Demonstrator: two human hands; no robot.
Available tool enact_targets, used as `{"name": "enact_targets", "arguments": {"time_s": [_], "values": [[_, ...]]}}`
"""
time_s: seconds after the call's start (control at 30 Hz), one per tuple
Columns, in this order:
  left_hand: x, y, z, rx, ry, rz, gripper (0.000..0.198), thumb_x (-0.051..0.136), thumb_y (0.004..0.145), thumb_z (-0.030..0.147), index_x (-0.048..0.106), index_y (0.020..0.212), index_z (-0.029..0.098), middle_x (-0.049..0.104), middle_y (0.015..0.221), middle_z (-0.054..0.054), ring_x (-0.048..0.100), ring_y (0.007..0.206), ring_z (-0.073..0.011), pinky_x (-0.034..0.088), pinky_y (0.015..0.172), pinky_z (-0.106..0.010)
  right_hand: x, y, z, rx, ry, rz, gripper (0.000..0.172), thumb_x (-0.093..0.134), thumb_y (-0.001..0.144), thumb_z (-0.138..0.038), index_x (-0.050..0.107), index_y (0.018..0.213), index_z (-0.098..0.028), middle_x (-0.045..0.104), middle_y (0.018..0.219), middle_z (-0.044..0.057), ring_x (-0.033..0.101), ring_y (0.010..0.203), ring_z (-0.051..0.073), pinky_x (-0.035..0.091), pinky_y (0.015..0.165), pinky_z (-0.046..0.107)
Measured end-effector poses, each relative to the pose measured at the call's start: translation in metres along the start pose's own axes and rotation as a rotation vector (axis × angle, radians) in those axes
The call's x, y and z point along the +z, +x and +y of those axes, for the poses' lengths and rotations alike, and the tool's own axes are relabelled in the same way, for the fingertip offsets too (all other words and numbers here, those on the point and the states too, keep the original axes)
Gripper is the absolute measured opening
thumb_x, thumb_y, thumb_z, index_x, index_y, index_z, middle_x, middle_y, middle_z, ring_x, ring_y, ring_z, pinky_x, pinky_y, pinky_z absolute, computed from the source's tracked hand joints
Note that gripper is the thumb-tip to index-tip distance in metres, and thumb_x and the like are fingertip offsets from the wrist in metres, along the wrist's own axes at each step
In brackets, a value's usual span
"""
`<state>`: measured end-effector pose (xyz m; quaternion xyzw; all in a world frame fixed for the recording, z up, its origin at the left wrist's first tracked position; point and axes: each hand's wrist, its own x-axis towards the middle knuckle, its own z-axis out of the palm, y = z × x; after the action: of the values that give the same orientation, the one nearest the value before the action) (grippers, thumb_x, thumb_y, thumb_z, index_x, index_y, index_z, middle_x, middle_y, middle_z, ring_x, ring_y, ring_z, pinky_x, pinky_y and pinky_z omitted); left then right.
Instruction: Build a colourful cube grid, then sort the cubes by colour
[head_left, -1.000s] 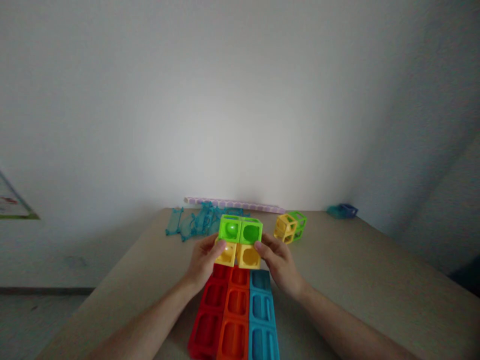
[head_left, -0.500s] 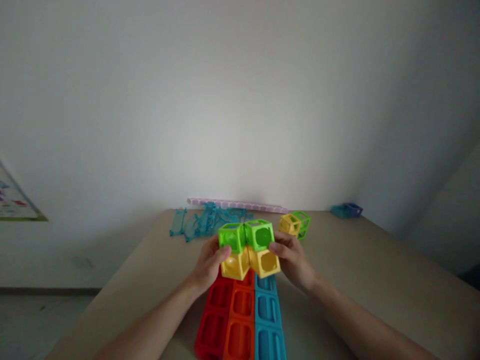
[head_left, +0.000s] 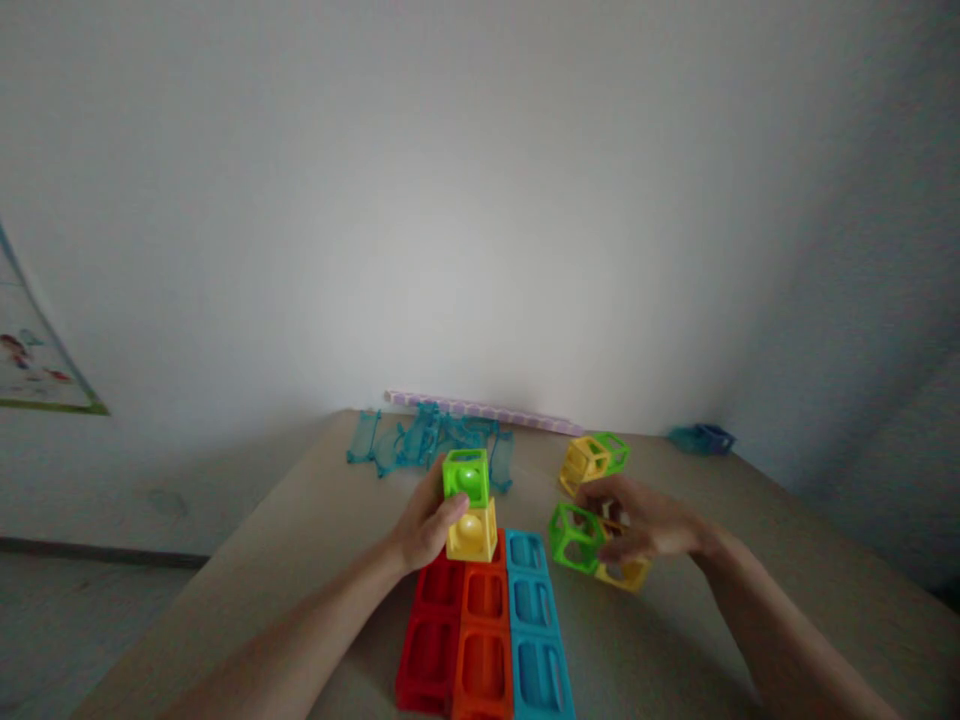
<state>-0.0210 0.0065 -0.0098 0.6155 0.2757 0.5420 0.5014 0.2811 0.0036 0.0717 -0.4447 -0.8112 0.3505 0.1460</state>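
My left hand (head_left: 421, 528) is closed on a two-cube stack, a green cube (head_left: 466, 476) on top of a yellow cube (head_left: 472, 533), held upright at the far end of a flat block of red (head_left: 426, 632), orange (head_left: 481, 640) and blue (head_left: 534, 630) hollow bricks on the table. My right hand (head_left: 643, 525) is out to the right, low over the table, its fingers round another green cube (head_left: 574, 537) joined to a yellow cube (head_left: 628, 572); this pair lies on its side.
A loose yellow-and-green cube pair (head_left: 594, 458) sits just behind my right hand. Several clear teal pieces (head_left: 420, 444) lie at the table's far edge before a pale purple strip (head_left: 480, 410). A small blue piece (head_left: 701, 438) rests far right. A wall rises behind the beige table (head_left: 750, 560).
The four-cube cluster held by both hands has split in two. My right hand carried its green-and-yellow half rightward and down to the table. My left hand kept the other half in place.
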Motion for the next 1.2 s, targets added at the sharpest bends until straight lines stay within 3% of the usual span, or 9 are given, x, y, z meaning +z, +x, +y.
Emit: {"name": "enact_targets", "arguments": {"time_s": [0.1,0.27,0.43,0.7,0.93,1.03,1.1,1.2], "values": [[-0.005,0.002,0.001,0.04,0.036,0.024,0.036,0.062,0.079,0.044,0.056,0.104,0.018,0.065,0.09,-0.005,0.061,0.077,-0.0192,0.05,0.07,-0.03,0.016,0.002,-0.006,0.043,-0.294,-0.086,0.032,0.073,0.055,-0.023,0.071,0.086,-0.016,0.065,0.073,0.001,0.056,0.061,0.015,0.037,0.051,0.021],[-0.01,0.006,0.01,0.057,0.107,0.016,0.035,0.064,0.076,0.045,0.059,0.095,0.016,0.066,0.083,-0.004,0.061,0.072,-0.0188,0.048,0.066,-0.028,0.042,0.012,-0.014,-0.137,-0.487,0.052,0.027,0.069,0.063,-0.023,0.069,0.088,-0.017,0.067,0.085,0.005,0.06,0.075,0.019,0.042,0.066,0.025],[-0.011,0.007,0.018,0.054,0.111,-0.03,0.035,0.064,0.076,0.046,0.062,0.095,0.016,0.067,0.083,-0.005,0.062,0.073,-0.0195,0.048,0.066,-0.029,0.048,0.015,-0.014,-0.209,-0.513,0.06,0.025,0.066,0.067,-0.022,0.068,0.091,-0.017,0.065,0.085,0.005,0.059,0.076,0.019,0.042,0.068,0.026],[-0.012,0.008,0.016,-0.017,0.018,0.006,0.039,0.067,0.072,0.048,0.063,0.091,0.015,0.068,0.078,-0.006,0.062,0.067,-0.0195,0.047,0.06,-0.027,0.049,0.017,-0.014,-0.203,-0.51,0.104,0.028,0.071,0.07,-0.024,0.069,0.097,-0.017,0.064,0.083,0.004,0.058,0.074,0.017,0.042,0.068,0.025],[-0.014,0.009,0.012,-0.025,-0.003,0.018,0.037,0.067,0.072,0.046,0.063,0.092,0.015,0.067,0.078,-0.004,0.061,0.065,-0.0177,0.046,0.057,-0.025,0.048,0.019,-0.005,-0.193,-0.499,0.119,0.048,0.066,0.071,-0.019,0.064,0.119,-0.016,0.064,0.098,0.009,0.06,0.088,0.023,0.045,0.081,0.033],[-0.013,0.009,0.012,-0.048,0.007,0.063,0.037,0.067,0.072,0.047,0.064,0.092,0.015,0.067,0.078,-0.004,0.061,0.066,-0.0181,0.045,0.058,-0.025,0.049,0.015,-0.015,-0.306,-0.479,0.198,0.057,0.064,0.067,-0.015,0.06,0.124,-0.016,0.061,0.111,0.013,0.057,0.1,0.027,0.044,0.088,0.038],[-0.011,0.009,0.013,-0.063,0.012,0.083,0.036,0.066,0.073,0.046,0.064,0.09,0.015,0.067,0.077,-0.004,0.061,0.067,-0.0182,0.045,0.058,-0.025,0.056,0.011,-0.03,-0.438,-0.437,0.249,0.051,0.062,0.069,-0.016,0.061,0.12,-0.017,0.06,0.113,0.013,0.055,0.102,0.027,0.042,0.09,0.041],[-0.01,0.008,0.014,-0.057,0.03,0.095,0.034,0.065,0.074,0.046,0.063,0.088,0.015,0.066,0.075,-0.003,0.059,0.064,-0.0168,0.044,0.058,-0.025,0.081,0.007,-0.057,-0.587,-0.386,0.176,0.043,0.062,0.077,-0.029,0.061,0.118,-0.02,0.061,0.109,0.012,0.054,0.097,0.027,0.04,0.089,0.042]]}}
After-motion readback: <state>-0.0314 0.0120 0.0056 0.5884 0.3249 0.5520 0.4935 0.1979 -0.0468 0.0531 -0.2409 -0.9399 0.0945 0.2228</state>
